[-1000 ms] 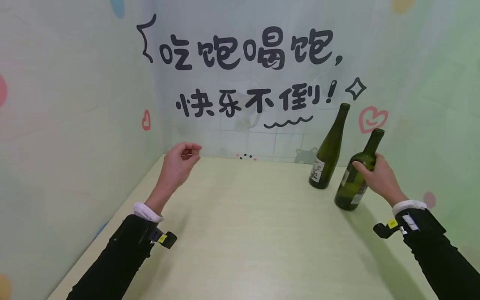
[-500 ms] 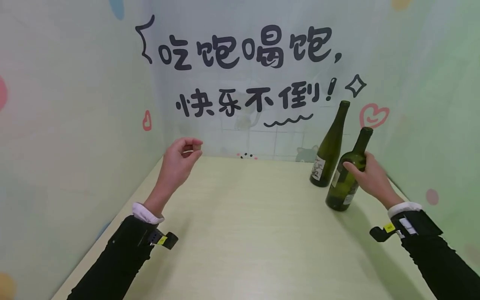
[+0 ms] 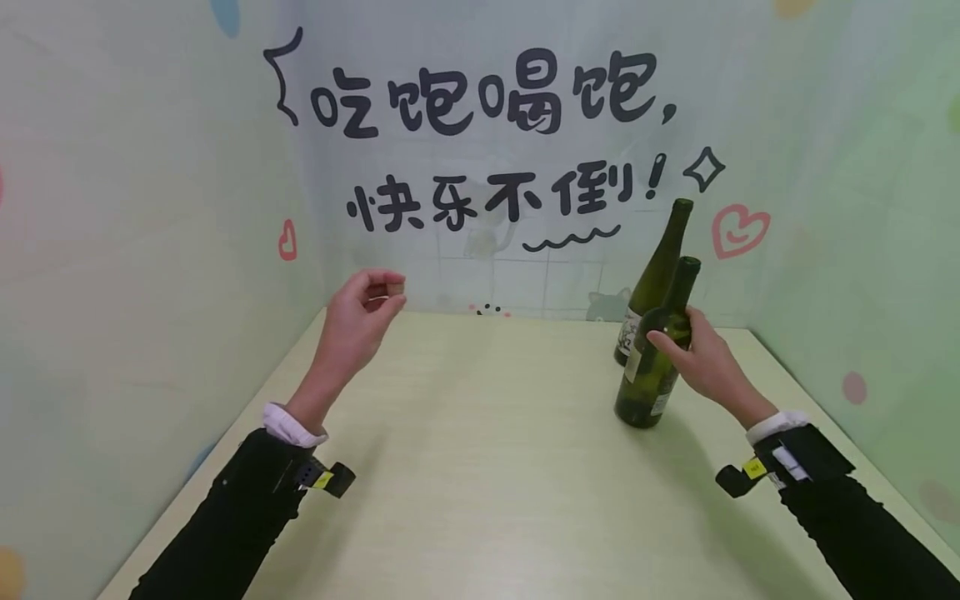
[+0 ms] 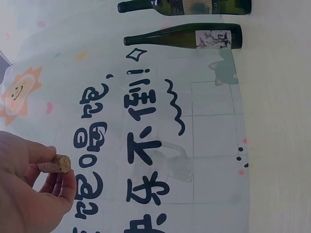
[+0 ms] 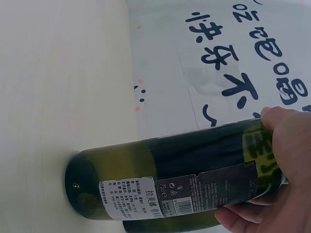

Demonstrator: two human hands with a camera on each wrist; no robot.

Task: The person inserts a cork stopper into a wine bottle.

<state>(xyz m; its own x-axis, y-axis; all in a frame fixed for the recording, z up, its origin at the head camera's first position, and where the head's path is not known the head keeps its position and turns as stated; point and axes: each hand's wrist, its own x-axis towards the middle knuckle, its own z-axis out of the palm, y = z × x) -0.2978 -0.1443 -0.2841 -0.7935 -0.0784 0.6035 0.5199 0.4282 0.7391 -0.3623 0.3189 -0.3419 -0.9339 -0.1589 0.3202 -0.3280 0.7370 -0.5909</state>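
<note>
My left hand (image 3: 354, 325) is raised at the left, above the table. In the left wrist view it pinches a small brown cork (image 4: 58, 164) between thumb and fingers. My right hand (image 3: 703, 360) grips a dark green wine bottle (image 3: 647, 390) around its upper body, thumb on the near side. That bottle leans slightly to the right at its neck; whether its base touches the table, I cannot tell. Labels on it show in the right wrist view. Behind it stands a slimmer, taller green bottle (image 3: 662, 265) with a pale label, partly hidden by the held one.
The pale wooden table (image 3: 480, 450) meets a back wall (image 3: 450, 275) with large dark lettering. Patterned side walls (image 3: 150, 208) rise at its left and right edges. A small camera is strapped on each dark sleeve (image 3: 232, 508).
My right hand has moved left with the wine bottle, which now overlaps the taller bottle in the head view. The left hand stays nearly still, rising slightly.
</note>
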